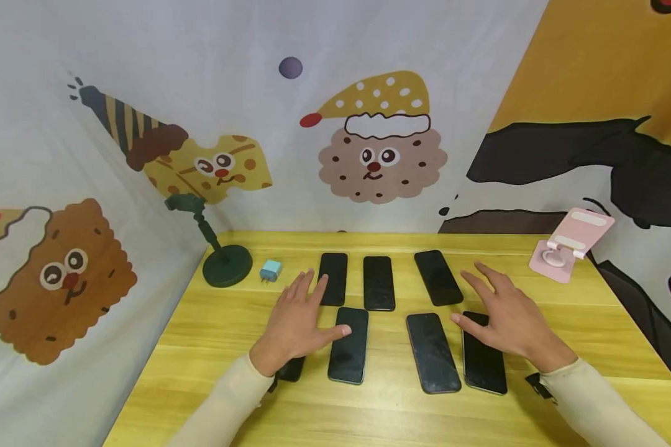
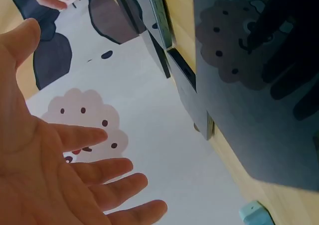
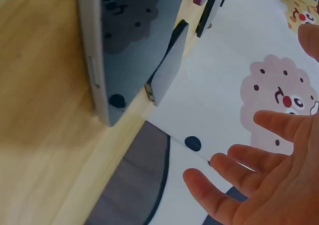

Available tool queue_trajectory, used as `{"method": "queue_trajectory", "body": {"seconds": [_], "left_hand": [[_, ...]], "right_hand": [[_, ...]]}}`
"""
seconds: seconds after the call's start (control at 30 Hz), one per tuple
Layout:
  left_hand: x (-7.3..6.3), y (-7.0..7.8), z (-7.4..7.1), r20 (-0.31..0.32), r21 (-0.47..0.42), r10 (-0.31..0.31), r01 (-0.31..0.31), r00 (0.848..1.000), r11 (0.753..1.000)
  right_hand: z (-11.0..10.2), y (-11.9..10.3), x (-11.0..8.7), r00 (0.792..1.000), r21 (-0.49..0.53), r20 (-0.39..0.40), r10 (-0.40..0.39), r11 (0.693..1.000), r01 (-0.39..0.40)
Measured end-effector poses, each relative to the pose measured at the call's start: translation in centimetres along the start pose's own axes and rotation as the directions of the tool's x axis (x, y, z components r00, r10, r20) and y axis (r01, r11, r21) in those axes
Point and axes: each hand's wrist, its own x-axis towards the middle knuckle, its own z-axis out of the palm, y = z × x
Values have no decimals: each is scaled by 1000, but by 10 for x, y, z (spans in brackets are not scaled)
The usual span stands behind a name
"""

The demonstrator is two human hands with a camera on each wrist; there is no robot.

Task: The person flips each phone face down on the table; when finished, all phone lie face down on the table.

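Note:
Several dark-screened smartphones lie flat in two rough rows on the wooden table. My left hand [image 1: 296, 326], fingers spread and holding nothing, is over the left end of the front row. Its wrist partly covers one smartphone [image 1: 293, 370], and its thumb passes above another smartphone [image 1: 350, 357]. My right hand [image 1: 514, 323] is likewise spread and holds nothing; it overlaps the top of the front row's rightmost smartphone [image 1: 485, 367]. Left of that lies a smartphone [image 1: 433, 354]. The back row has a left smartphone [image 1: 337, 285], a middle smartphone [image 1: 379, 284] and a slanted right smartphone [image 1: 438, 277].
A dark green stand [image 1: 226, 267] with a round base is at the back left, beside a light blue charger plug [image 1: 271, 269]. At the back right stands a pink folding phone holder [image 1: 581, 233]. A cartoon-printed cloth [image 1: 291, 186] hangs behind the table [image 1: 391, 416].

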Motion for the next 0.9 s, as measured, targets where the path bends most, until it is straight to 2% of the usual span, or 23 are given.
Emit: {"method": "queue_trajectory", "body": {"seconds": [0.2,0.4,0.7,0.9], "left_hand": [[3,8,1,-60,-43,34,-37,998,998],[3,23,2,-84,-109,66,-75,994,991],[8,47,9,-38,-210,89,-95,995,973],[14,61,17,5,-292,89,-84,996,953]], "right_hand": [[1,2,-8,999,75,31,39,996,-41],[0,4,-15,998,129,42,44,990,-49],[-1,8,-21,997,260,43,64,963,-73],[0,11,-27,991,344,61,121,929,-135]]}}
